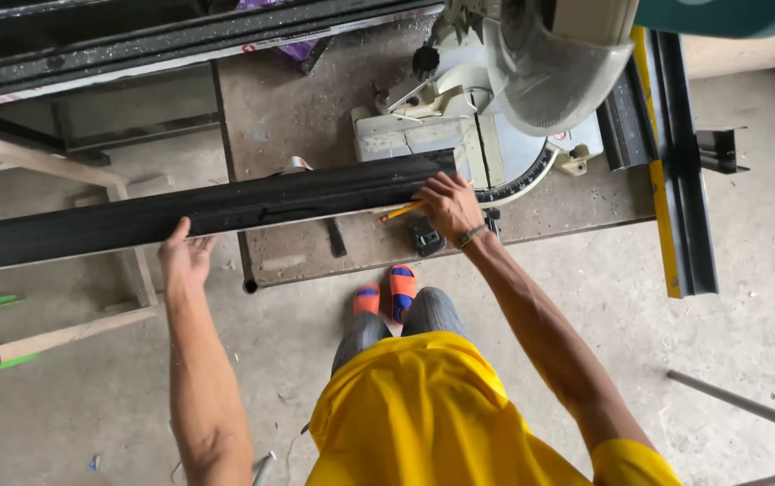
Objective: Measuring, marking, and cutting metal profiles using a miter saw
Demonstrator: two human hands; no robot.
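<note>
My left hand (185, 256) lay open under the black profile (198, 211); my right hand (446, 205) gripped a pencil (399, 212) at its end, beside the counter (315, 256) edge.

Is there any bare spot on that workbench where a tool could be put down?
Bare bench top shows behind the long black profile, left of the miter saw. A narrower strip lies at the front edge under the profile, left of the small black tool. It is crowded around the saw base, where the right hand holds a pencil.
</note>
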